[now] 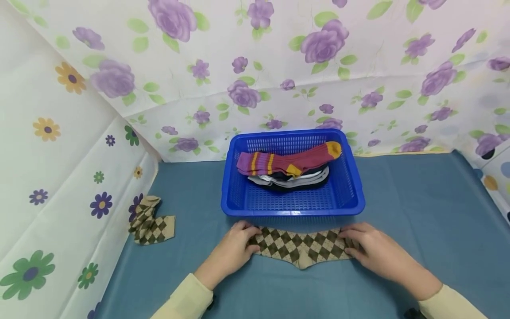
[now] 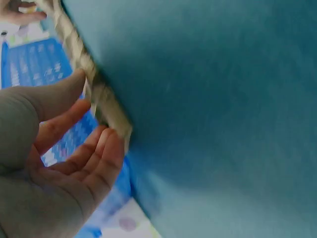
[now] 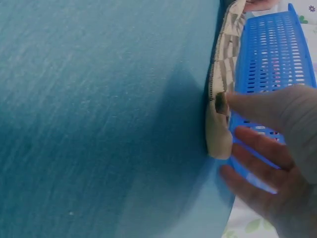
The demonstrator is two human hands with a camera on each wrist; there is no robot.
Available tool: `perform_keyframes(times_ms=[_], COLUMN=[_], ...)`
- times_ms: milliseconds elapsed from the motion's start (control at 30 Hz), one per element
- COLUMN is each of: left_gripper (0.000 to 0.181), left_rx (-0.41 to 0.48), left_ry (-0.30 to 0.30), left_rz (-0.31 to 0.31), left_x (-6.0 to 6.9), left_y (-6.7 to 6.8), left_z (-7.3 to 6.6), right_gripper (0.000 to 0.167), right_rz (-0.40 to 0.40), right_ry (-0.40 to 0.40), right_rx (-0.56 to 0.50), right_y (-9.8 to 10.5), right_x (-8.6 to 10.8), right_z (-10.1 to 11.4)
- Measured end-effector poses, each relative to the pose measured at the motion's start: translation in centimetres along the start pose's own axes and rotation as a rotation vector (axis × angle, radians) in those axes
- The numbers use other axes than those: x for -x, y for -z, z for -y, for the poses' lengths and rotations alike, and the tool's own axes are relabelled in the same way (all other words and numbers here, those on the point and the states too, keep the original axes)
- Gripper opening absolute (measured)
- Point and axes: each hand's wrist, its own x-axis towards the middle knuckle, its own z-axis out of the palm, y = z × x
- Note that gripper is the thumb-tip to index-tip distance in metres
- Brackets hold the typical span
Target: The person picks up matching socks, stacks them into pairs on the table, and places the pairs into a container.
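Note:
A tan and dark-brown argyle sock (image 1: 279,243) is stretched out sideways on the blue-green cloth, its heel pointing toward me. My left hand (image 1: 235,248) pinches its left end, with the thumb on one side and fingertips on the other in the left wrist view. At the opposite end, my right hand (image 1: 372,250) holds the sock between thumb and fingers. The right wrist view shows that thumb pressing on the sock's patterned fabric (image 3: 225,69). Off to the left lies a crumpled argyle sock (image 1: 153,228) of the same pattern, touched by neither hand.
Just beyond the stretched sock stands a blue plastic basket (image 1: 292,212). Inside it, maroon, purple and yellow striped socks (image 1: 287,160) lie on top of grey, white and black ones (image 1: 295,180). Flower-printed sheets (image 1: 223,53) hang at the back and sides.

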Motion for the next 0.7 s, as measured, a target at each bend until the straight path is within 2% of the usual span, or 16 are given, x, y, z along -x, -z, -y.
perform_keyframes(times_ms=[133, 233, 367, 467, 567, 633, 700], left_gripper=[0.028, 0.027, 0.029, 0.049, 0.077, 0.088, 0.093], left_rx=[0.021, -0.014, -0.129, -0.176, -0.183, -0.180, -0.175], left_ry=[0.051, 0.102, 0.159, 0.240, 0.356, 0.418, 0.464], left_rz=[-0.059, -0.137, -0.297, -0.392, -0.404, -0.375, -0.335], left_x=[0.8, 1.5, 2.0, 2.5, 3.2, 3.7, 4.0], left_y=[1.5, 3.0, 5.5, 7.4, 8.9, 9.8, 10.4], left_z=[1.1, 2.6, 5.7, 8.6, 11.1, 12.4, 13.4], right_gripper=[0.030, 0.029, 0.029, 0.029, 0.029, 0.031, 0.032], right_rz=[-0.107, -0.175, -0.220, -0.232, -0.237, -0.241, -0.242], right_ry=[0.022, 0.054, 0.068, 0.046, 0.020, 0.001, -0.026], right_rx=[0.011, 0.031, 0.091, 0.128, 0.135, 0.147, 0.161], right_y=[0.6, 1.4, 2.3, 2.5, 2.6, 2.7, 2.8], right_x=[0.2, 0.2, 0.0, -0.1, 0.0, 0.0, 0.1], right_z=[0.5, 0.7, 0.5, 0.4, 0.3, 0.3, 0.2])
